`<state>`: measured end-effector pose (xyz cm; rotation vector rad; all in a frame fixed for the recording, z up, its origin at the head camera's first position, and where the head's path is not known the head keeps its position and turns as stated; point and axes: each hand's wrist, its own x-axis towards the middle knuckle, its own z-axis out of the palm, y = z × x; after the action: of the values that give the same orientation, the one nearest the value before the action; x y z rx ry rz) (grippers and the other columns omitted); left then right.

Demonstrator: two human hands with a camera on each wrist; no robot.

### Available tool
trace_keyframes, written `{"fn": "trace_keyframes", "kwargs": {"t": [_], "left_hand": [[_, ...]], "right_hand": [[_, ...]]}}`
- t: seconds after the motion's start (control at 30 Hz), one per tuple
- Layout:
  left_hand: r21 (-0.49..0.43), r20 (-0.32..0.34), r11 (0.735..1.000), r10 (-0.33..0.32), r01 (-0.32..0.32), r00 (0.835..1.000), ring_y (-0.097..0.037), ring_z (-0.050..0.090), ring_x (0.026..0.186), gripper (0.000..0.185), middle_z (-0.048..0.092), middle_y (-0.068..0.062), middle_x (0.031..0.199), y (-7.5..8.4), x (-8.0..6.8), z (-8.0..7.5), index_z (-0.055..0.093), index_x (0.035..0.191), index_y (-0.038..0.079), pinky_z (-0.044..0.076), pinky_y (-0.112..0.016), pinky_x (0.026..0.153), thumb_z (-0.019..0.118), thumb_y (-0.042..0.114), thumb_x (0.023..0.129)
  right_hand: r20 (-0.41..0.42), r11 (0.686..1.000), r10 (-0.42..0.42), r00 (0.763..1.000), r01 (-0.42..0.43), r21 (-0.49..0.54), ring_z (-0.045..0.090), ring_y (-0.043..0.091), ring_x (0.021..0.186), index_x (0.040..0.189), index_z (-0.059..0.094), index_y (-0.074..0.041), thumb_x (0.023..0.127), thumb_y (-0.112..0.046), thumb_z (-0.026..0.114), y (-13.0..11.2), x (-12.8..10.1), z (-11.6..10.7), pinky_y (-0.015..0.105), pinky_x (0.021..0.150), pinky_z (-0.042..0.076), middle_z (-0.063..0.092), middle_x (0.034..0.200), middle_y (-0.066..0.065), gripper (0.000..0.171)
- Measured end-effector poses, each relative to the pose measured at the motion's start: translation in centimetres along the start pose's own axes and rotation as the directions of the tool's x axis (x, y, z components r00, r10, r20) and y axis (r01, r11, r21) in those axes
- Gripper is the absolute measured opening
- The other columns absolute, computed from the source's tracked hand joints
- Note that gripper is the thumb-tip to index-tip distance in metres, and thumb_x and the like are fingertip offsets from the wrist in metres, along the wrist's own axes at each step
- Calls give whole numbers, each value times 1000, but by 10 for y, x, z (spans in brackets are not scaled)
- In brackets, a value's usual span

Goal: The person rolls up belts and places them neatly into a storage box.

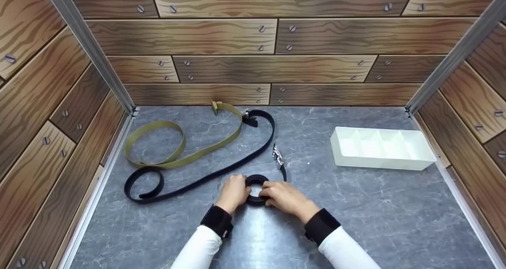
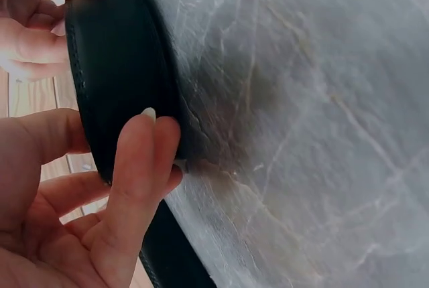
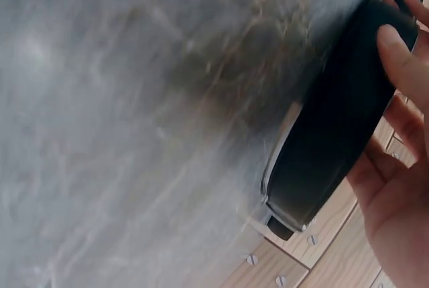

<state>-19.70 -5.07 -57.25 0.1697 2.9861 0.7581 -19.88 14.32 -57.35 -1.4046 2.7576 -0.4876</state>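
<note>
The rolled black belt is right in front of me, between my two hands. It is round like a ring, and its hole looks up at me. The flat side of the strap makes its wall, so the wall faces out to my hands.

My left hand grips the left side of the roll, with the fingers bent around the wall. My right hand grips the right side, with some fingertips tucked into the hole. Both hands touch the roll, so neither one is nearer to it. I can't tell if its bottom edge touches the gray surface or sits just above it.

A short bit of black strap sticks out past my right hand. Its long way points away from me and leans a little to the left, up to a shiny buckle. My right hand is nearer to that buckle than my left one. My fingers hide the place where this strap might meet the roll.

A long black belt lies past my left hand, apart from the roll. A white tray sits well off to my right.
</note>
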Motion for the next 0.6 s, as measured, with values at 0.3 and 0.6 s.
{"fn": "trace_keyframes", "kwargs": {"t": [0.3,0.6], "left_hand": [[32,43,998,54,-55,998,-40,66,85,4,70,-16,93,-1,2,0,66,85,8,50,-49,67,69,10,82],[-39,-59,994,105,-107,993,-38,67,82,9,69,-19,88,-3,-2,5,68,90,2,53,-47,69,68,6,81]], "right_hand": [[28,1000,6,1000,-6,20,61,16,85,95,75,-16,78,-19,80,4,-3,-3,33,78,51,61,97,-3,18],[-35,999,1,999,-3,-54,60,15,73,88,74,-18,77,-24,81,0,-1,3,33,66,51,58,85,-4,14]]}}
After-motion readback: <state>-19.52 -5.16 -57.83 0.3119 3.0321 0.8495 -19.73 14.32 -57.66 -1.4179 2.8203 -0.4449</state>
